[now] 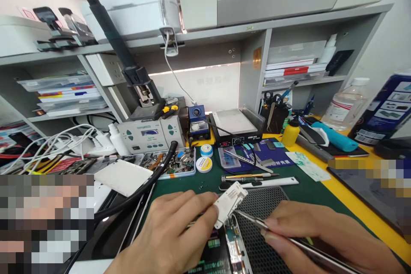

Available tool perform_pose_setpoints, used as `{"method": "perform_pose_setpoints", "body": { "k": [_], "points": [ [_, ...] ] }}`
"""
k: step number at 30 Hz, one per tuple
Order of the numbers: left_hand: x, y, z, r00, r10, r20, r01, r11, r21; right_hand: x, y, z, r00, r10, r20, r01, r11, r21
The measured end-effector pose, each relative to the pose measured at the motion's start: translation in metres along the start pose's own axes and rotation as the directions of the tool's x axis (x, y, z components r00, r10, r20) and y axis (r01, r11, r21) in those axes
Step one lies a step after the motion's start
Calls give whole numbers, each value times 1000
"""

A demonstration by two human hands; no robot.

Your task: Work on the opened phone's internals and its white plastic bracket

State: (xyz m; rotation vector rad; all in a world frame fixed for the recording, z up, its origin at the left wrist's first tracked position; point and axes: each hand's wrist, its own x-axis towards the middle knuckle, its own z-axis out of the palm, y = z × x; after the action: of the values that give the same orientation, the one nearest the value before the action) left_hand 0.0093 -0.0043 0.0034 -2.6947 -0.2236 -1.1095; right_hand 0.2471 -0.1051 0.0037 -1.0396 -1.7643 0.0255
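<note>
My left hand [173, 231] pinches a small white plastic part [229, 203] between thumb and fingers, lifted just above an opened phone [226, 246] with its circuit board showing. My right hand [317, 233] is closed on metal tweezers [253, 221], whose tips point left and reach under the white part, over the phone's board. The phone lies at the near edge on the green mat [205, 180], beside a black perforated pad [266, 205].
Behind the hands lie a white spudger [260, 184], screwdrivers, a parts tray [173, 163], solder tins [204, 164], a hot-air station [150, 133] and a heating plate [236, 124]. A black hose [141, 192] crosses the left side. A yellow bottle [290, 132] and a clear bottle [345, 105] stand on the right.
</note>
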Motion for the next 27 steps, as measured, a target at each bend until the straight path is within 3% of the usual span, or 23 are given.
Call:
{"method": "perform_pose_setpoints", "body": {
  "k": [5, 11, 15, 18, 21, 24, 27],
  "points": [
    [2, 1, -1, 998, -49, 28, 50, 998, -44, 2, -4, -5, 984, 178, -26, -179, 983, -51],
    [3, 4, -5, 985, -139, 104, 148, 985, -93, 3, 6, -12, 876, 474, 85, -471, 881, -56],
    [2, 9, -8, 965, -227, 130, 247, 953, -174, 0, 11, -12, 816, 566, 121, -574, 817, 51],
    [2, 12, -9, 923, -338, 182, 379, 882, -281, 0, 12, -10, 801, 580, 147, -598, 788, 146],
    [3, 13, -7, 817, -521, 246, 577, 739, -348, 1, 11, -9, 803, 576, 153, -596, 782, 183],
    [4, 11, -2, 606, -710, 358, 786, 465, -407, 1, 12, -8, 800, 579, 157, -599, 779, 183],
    [6, 6, 1, 427, -771, 473, 858, 180, -481, -1, 15, -7, 810, 569, 141, -586, 793, 166]
  ]
}}
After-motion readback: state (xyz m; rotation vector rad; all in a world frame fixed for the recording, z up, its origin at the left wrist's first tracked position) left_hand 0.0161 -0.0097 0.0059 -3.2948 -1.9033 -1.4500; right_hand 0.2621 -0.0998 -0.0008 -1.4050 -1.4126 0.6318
